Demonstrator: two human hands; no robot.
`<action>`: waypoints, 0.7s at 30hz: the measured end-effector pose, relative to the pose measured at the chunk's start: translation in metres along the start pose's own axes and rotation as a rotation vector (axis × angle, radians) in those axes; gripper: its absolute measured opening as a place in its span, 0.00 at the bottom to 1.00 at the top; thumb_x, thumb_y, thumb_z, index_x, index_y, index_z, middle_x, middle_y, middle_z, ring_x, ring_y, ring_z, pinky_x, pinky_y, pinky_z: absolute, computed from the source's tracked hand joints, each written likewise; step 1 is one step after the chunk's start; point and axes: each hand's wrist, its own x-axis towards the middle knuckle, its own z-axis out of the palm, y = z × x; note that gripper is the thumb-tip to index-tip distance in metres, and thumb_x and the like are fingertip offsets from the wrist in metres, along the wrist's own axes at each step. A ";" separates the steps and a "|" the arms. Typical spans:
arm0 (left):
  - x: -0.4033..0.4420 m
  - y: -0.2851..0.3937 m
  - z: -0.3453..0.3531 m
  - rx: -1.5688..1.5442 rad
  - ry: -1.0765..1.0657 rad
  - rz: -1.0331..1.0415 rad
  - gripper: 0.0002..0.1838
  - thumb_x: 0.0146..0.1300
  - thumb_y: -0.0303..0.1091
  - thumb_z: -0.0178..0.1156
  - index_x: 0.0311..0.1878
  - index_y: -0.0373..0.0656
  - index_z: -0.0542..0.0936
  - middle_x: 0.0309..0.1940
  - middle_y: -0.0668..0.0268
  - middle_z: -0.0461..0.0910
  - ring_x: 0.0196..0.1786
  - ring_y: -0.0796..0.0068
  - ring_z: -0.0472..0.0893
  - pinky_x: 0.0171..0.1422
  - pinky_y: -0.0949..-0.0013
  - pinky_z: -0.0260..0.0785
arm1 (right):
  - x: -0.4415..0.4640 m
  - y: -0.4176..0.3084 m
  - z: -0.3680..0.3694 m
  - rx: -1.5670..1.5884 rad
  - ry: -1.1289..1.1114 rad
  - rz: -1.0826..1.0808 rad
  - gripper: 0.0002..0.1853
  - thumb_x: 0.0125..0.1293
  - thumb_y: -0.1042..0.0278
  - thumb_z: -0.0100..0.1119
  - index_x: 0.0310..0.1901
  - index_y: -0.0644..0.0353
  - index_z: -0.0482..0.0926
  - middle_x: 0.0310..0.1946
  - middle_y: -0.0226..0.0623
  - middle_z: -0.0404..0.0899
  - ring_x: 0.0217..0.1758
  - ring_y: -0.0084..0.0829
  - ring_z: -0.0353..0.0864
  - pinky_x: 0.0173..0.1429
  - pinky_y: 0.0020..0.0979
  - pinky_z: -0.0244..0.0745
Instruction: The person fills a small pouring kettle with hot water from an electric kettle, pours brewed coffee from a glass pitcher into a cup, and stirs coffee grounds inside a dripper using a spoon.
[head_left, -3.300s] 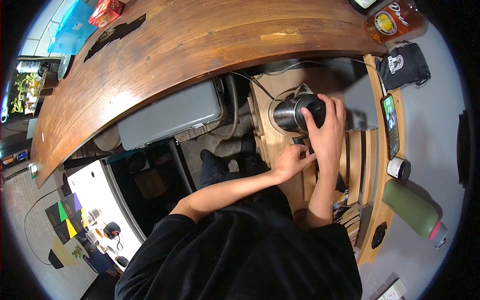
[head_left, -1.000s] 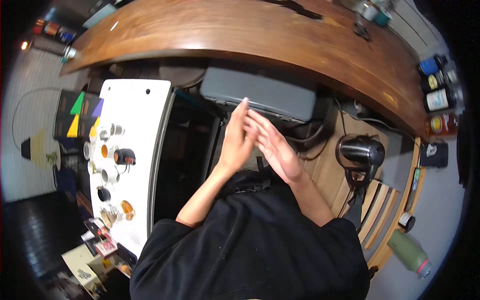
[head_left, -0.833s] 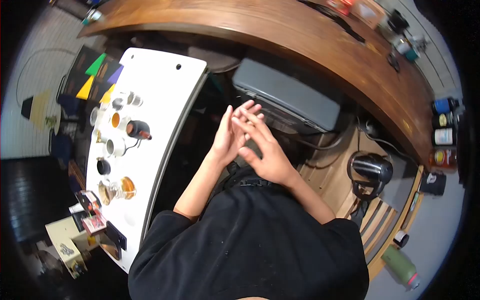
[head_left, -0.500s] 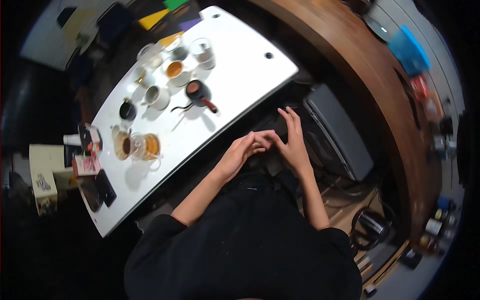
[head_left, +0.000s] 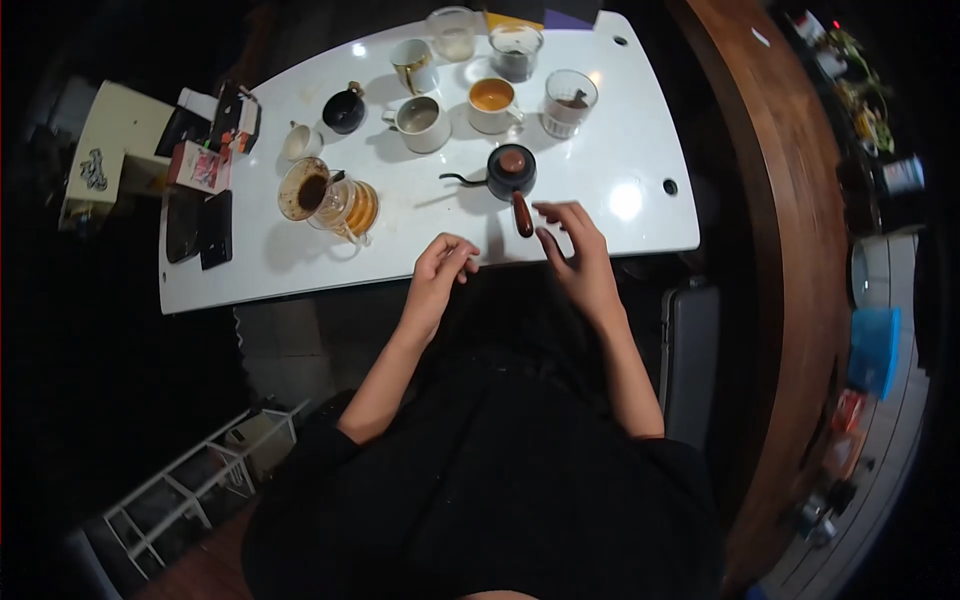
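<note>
The small round black kettle [head_left: 508, 184] with a thin curved spout stood near the front edge of the glossy white counter [head_left: 635, 135], its straight brown wooden handle [head_left: 522, 216] running back toward the person. The right hand [head_left: 583, 262], the nearer one, was just right of that handle, its grip spread and unfilled. The left hand [head_left: 438, 275] hung farther left, its grip loosely curled with nothing seen in it. White ceramic cups [head_left: 420, 128] stood beyond the kettle, and a glass server of amber liquid [head_left: 361, 210] well to its left.
</note>
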 end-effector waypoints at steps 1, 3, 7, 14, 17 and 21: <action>-0.002 -0.001 0.002 0.002 0.025 0.015 0.10 0.80 0.38 0.53 0.48 0.43 0.79 0.45 0.69 0.81 0.45 0.81 0.78 0.49 0.75 0.67 | 0.020 0.006 0.000 -0.048 0.026 -0.099 0.17 0.67 0.77 0.66 0.57 0.61 0.80 0.48 0.44 0.81 0.52 0.47 0.81 0.57 0.39 0.76; -0.008 -0.010 0.004 0.042 0.121 -0.056 0.12 0.80 0.41 0.54 0.49 0.43 0.80 0.46 0.69 0.82 0.45 0.81 0.79 0.48 0.75 0.69 | 0.054 0.030 0.007 -0.137 0.017 -0.237 0.21 0.62 0.77 0.69 0.57 0.58 0.80 0.50 0.42 0.81 0.54 0.49 0.79 0.59 0.42 0.75; -0.001 -0.032 0.021 0.033 0.138 -0.221 0.18 0.79 0.47 0.56 0.58 0.42 0.79 0.51 0.66 0.83 0.46 0.77 0.82 0.47 0.74 0.70 | 0.093 0.051 0.015 -0.264 -0.178 -0.269 0.18 0.62 0.74 0.70 0.55 0.60 0.82 0.52 0.43 0.81 0.56 0.48 0.78 0.62 0.43 0.76; 0.048 -0.049 0.051 0.051 -0.017 -0.282 0.22 0.79 0.50 0.56 0.62 0.40 0.76 0.51 0.65 0.85 0.48 0.75 0.83 0.47 0.73 0.71 | 0.115 0.058 0.022 -0.330 -0.315 -0.258 0.17 0.62 0.75 0.67 0.54 0.62 0.82 0.46 0.46 0.79 0.51 0.50 0.80 0.56 0.44 0.78; 0.063 -0.047 0.056 0.029 -0.080 -0.242 0.20 0.79 0.48 0.56 0.61 0.40 0.77 0.50 0.66 0.85 0.46 0.77 0.82 0.46 0.73 0.71 | 0.116 0.056 0.022 -0.326 -0.302 -0.270 0.17 0.62 0.76 0.66 0.54 0.62 0.82 0.45 0.46 0.79 0.52 0.50 0.80 0.57 0.44 0.78; 0.077 -0.047 0.053 0.027 -0.180 -0.221 0.19 0.79 0.47 0.57 0.59 0.41 0.77 0.45 0.69 0.84 0.41 0.80 0.78 0.46 0.74 0.69 | 0.117 0.040 0.014 -0.332 -0.255 -0.232 0.16 0.64 0.75 0.65 0.53 0.63 0.82 0.44 0.46 0.78 0.49 0.47 0.82 0.55 0.42 0.80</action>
